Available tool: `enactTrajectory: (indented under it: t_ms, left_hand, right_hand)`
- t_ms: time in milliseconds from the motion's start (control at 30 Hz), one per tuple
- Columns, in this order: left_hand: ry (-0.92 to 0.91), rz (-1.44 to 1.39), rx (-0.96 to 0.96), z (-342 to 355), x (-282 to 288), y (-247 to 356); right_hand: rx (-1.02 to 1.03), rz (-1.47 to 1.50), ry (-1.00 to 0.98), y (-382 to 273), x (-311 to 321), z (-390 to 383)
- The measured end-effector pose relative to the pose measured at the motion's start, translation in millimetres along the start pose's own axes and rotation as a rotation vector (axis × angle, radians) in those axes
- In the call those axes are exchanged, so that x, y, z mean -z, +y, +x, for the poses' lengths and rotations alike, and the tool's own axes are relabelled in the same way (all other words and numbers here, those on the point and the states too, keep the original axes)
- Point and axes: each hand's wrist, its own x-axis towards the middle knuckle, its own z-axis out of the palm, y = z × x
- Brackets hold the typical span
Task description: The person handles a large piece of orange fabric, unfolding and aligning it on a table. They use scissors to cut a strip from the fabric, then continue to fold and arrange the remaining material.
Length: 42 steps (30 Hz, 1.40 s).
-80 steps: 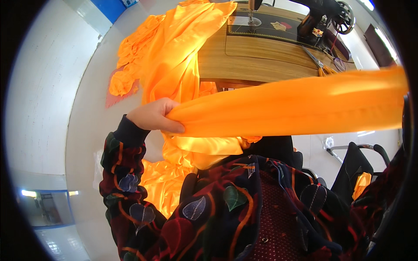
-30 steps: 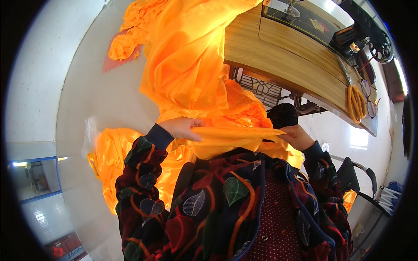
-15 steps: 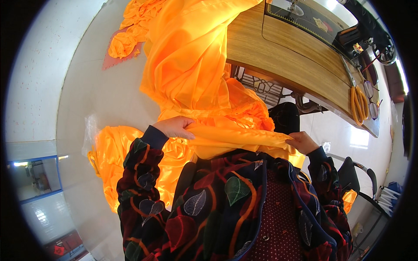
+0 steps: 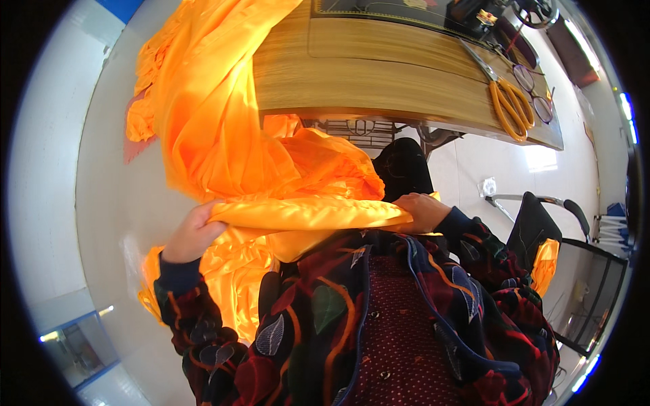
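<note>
A long shiny orange-yellow satin cloth (image 4: 311, 213) stretches across my lap, its edge folded into a band between my two hands. At the band's left end, my left hand (image 4: 195, 232) pinches the fabric between thumb and fingers. My right hand (image 4: 422, 212) grips the other end, with its fingers curled over the cloth and partly hidden. More of the satin rises in loose folds over the table's left end, and another heap (image 4: 237, 277) lies on the floor by my left arm.
A wooden sewing table (image 4: 365, 74) stands ahead, with orange-handled scissors (image 4: 509, 108) and eyeglasses (image 4: 533, 95) near its right end. Part of a sewing machine (image 4: 538, 10) shows beyond. To the right is a black chair (image 4: 542, 223) with orange cloth on it.
The view has swung to the right, so table and cloth appear farther left. Both hands still hold the band, and it now looks more level, with my right hand wrapped further over it.
</note>
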Motion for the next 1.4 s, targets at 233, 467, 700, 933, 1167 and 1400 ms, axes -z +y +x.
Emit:
enactTrajectory:
  t_ms: [233,467,700,933,1167,1400]
  left_hand:
    - [0.507,0.144,-0.141,-62,70,5]
    - [0.893,-0.151,0.033,-120,175,-49]
    - [1.357,-0.39,0.201,-172,322,-192]
    - [1.225,0.688,-0.019,-107,218,-135]
    - [-0.232,0.167,-0.489,3,-80,70]
    - [-0.221,0.372,-0.481,90,-201,66]
  right_hand:
    - [-0.11,-0.16,-0.076,2,1,5]
    - [-0.106,-0.048,-0.046,7,24,-13]
    - [-0.079,-0.064,-0.01,14,44,-26]
    - [-0.027,0.008,0.01,-15,59,-21]
    - [0.09,0.091,-0.027,-46,68,0]
    - [0.257,0.136,0.099,-60,72,5]
